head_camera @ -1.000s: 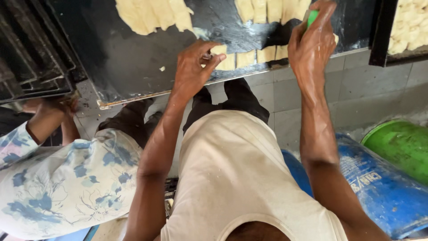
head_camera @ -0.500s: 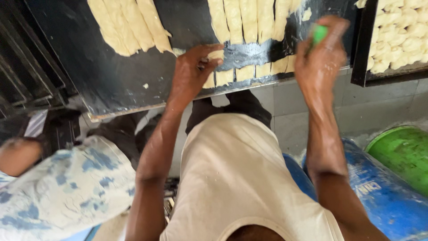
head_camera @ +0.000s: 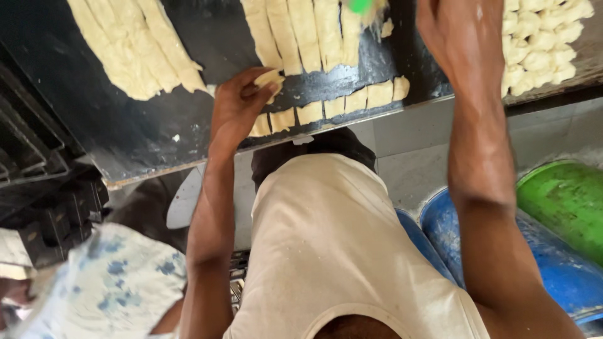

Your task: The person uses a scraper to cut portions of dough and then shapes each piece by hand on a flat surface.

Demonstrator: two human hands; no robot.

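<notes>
— Dough (head_camera: 295,31) lies in long pale strips on the dark worktop (head_camera: 144,132), and a row of short cut pieces (head_camera: 342,103) runs along its near edge. Which step does that look like?

— Portioning, most likely. The left hand (head_camera: 239,107) is pinched closed on one small dough piece (head_camera: 269,79) at the end of that row. The right hand (head_camera: 461,37) is up by the strips near a green tool (head_camera: 361,6); whether its fingers close on the tool cannot be told, since the frame cuts them off.

— And what would the next move call for?

— Probably an even cut across the strips, with the loose pieces kept apart so they don't stick.

— Any containers?

— A tray (head_camera: 565,85) to the right carries many small dough lumps. Lower right stand a blue drum (head_camera: 553,276) and a green tub (head_camera: 565,201); their contents can't be made out. Dark empty-looking pans (head_camera: 31,150) are stacked at the left, by another person's flowered sleeve (head_camera: 100,282).
</notes>
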